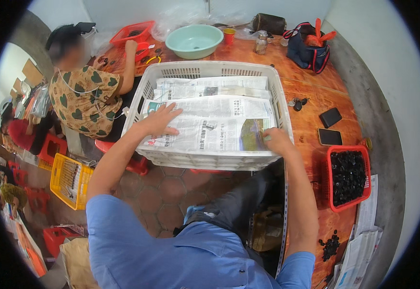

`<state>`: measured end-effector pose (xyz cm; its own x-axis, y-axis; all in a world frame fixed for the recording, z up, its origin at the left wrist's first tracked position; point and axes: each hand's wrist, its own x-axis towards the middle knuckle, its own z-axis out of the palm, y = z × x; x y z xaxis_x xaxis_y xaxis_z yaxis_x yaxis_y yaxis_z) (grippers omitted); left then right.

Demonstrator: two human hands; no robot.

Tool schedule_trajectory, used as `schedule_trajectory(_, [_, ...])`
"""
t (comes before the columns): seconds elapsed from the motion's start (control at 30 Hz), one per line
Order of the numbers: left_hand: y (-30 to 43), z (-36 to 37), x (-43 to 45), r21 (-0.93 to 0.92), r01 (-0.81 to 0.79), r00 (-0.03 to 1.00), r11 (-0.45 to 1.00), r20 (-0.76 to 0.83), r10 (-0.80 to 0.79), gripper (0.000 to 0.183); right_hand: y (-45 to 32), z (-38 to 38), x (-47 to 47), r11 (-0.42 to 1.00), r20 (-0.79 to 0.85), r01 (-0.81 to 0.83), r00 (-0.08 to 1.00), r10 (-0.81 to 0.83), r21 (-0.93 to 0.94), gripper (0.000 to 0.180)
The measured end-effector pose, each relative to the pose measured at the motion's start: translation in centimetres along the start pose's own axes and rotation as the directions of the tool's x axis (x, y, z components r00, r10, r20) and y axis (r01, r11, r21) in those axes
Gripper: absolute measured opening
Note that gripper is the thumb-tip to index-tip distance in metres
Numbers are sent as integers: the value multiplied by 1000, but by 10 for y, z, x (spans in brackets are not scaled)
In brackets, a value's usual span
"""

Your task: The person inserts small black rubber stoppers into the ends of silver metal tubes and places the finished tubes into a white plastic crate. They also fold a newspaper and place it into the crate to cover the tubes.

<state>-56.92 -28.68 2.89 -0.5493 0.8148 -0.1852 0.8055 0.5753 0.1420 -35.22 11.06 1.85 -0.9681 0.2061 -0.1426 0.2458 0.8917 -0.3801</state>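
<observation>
A white plastic crate (210, 157) stands before me, with printed newspaper sheets (217, 108) laid in overlapping layers inside it. My left hand (161, 121) rests on the top sheet near its left side, palm down and fingers spread. At the sheet's right edge, beside a green picture, my right hand (278, 141) has its fingers curled and pinches the paper against the crate's inner wall. Whatever lies under the paper is hidden.
On the wooden table (304, 86) stand a pale green basin (194, 39), a dark bag (309, 50) and a red basket (351, 180) of small black parts. A phone (330, 137) lies at right. A co-worker (83, 83) sits at left near a yellow crate (69, 180).
</observation>
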Motion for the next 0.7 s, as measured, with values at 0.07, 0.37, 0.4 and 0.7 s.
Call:
schedule_trajectory(0.07, [-5,14,1,47,136,975,990,171,-142,90,-3,2,2,999,72,-42,996,44,-21,23])
schedule_trajectory(0.37, [-42,40,40,-173,149,987,974,-39,-158,76,-30,-3,-5,976,351,-205,911,218,-75,64])
schedule_trajectory(0.4, [-35,38,47,-123,201,978,972,-32,-206,76,-30,-3,-3,969,398,-220,883,248,-114,71])
schedule_trajectory(0.7, [-18,28,72,90,341,933,936,86,-348,75,-35,-2,-2,972,507,-217,830,232,-88,83])
